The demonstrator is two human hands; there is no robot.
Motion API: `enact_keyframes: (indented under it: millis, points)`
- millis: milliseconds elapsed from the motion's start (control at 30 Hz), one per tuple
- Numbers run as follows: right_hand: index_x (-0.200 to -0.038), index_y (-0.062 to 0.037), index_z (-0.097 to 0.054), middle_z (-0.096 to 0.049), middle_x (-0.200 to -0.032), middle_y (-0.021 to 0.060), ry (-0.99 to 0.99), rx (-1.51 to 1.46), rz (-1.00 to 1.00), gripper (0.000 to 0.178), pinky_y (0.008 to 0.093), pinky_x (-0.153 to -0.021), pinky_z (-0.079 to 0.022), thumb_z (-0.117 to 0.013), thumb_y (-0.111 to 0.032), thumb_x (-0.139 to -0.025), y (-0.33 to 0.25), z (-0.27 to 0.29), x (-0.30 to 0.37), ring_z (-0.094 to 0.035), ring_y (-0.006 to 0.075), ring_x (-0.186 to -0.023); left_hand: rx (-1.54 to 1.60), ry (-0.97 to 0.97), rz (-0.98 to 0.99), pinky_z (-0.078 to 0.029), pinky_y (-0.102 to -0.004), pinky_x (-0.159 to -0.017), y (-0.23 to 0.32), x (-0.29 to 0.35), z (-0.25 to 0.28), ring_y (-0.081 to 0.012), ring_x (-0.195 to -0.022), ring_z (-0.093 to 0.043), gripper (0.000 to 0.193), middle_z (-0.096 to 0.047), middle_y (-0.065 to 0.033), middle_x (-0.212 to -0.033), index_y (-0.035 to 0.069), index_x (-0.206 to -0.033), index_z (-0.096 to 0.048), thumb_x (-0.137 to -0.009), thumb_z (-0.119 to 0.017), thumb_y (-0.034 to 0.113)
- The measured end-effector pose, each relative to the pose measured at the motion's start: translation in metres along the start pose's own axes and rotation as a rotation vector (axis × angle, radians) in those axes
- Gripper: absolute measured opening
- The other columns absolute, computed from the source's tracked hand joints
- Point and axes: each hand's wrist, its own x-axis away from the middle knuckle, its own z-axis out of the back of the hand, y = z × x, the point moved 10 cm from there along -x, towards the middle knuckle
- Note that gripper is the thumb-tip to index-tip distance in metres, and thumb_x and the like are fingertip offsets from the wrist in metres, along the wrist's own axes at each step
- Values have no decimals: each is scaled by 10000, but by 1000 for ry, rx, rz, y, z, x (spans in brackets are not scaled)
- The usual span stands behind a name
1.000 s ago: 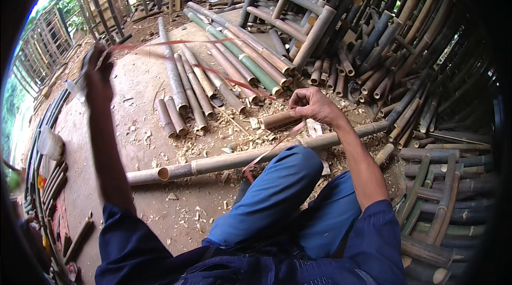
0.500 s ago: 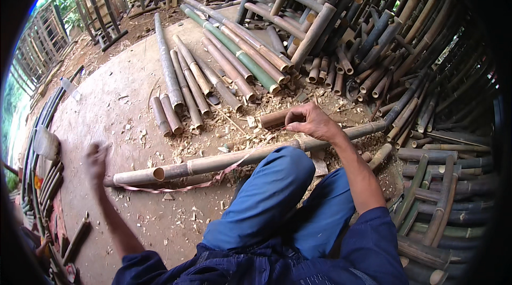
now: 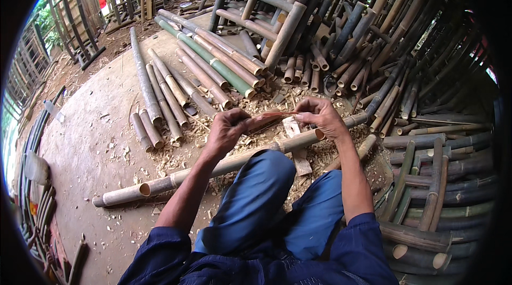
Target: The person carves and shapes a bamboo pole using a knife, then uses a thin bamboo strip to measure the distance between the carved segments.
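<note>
A long bamboo pole (image 3: pixel 197 169) lies slantwise in front of my knees, with a rounded notch cut near its left end and another near my right hand. Over its far side, my left hand (image 3: pixel 228 129) and my right hand (image 3: pixel 321 118) are both raised with fingers closed. Between them runs a thin, flexible reddish-brown strip (image 3: pixel 280 115), pinched at each side. Part of the strip is hidden by my fingers. Just below my right hand a pale wooden block (image 3: pixel 302 163) sits under the pole.
Wood shavings (image 3: pixel 197 143) litter the floor. Cut bamboo lengths, one a green pole (image 3: pixel 224 69), lie beyond my hands. A bamboo frame (image 3: pixel 261 13) stands behind them. At right are stacked bamboo frames (image 3: pixel 426 189) and piled pieces. Long thin bamboo (image 3: pixel 34 135) lines the left side.
My left hand has come from the pole's left end to beside my right hand. The strip, formerly stretched along the pole, is now gathered between both hands. The view has shifted slightly.
</note>
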Motion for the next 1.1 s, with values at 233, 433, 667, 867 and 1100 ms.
enact_keyframes:
  millis: [233,433,667,867,1100]
  points:
    - [-992,4,-745,-734,-831,70,88,-223,9,123,244,-644,-572,-749,-94,-917,22,32,6,-679,107,-705,-92,-25,33,-426,-241,-575,-13,-1,-8,-51,-656,-544,166,-647,13,-730,11,-957,-729,-968,-714,175]
    - [-991,-13,-720,-702,-819,66,184,-372,9,94,276,-628,-578,-707,-99,-955,27,40,0,-652,125,-659,98,-139,258,-396,-250,-555,-28,4,-18,-51,-639,-521,199,-633,16,-709,12,-971,-729,-976,-712,210]
    - [-966,-57,-678,-678,-811,49,484,-311,-39,64,282,-591,-598,-704,-114,-961,71,126,11,-656,131,-635,-369,-199,197,-464,-296,-628,-53,21,8,-114,-718,-557,300,-622,-10,-811,-9,-1019,-705,-800,-801,173]
    - [-992,-76,-653,-667,-876,37,739,-366,-133,96,353,-701,-616,-728,-109,-941,180,185,38,-676,156,-777,-321,39,524,-395,-264,-488,-124,115,146,-72,-547,-511,178,-601,4,-659,17,-953,-710,-804,-737,109]
    - [-1149,-59,-611,-679,-1059,78,757,-521,-348,165,418,-971,-557,-654,-102,-995,348,172,126,-676,230,-992,-248,274,652,-421,-251,-498,-148,217,284,-79,-562,-549,266,-600,1,-687,21,-1036,-711,-836,-785,181]
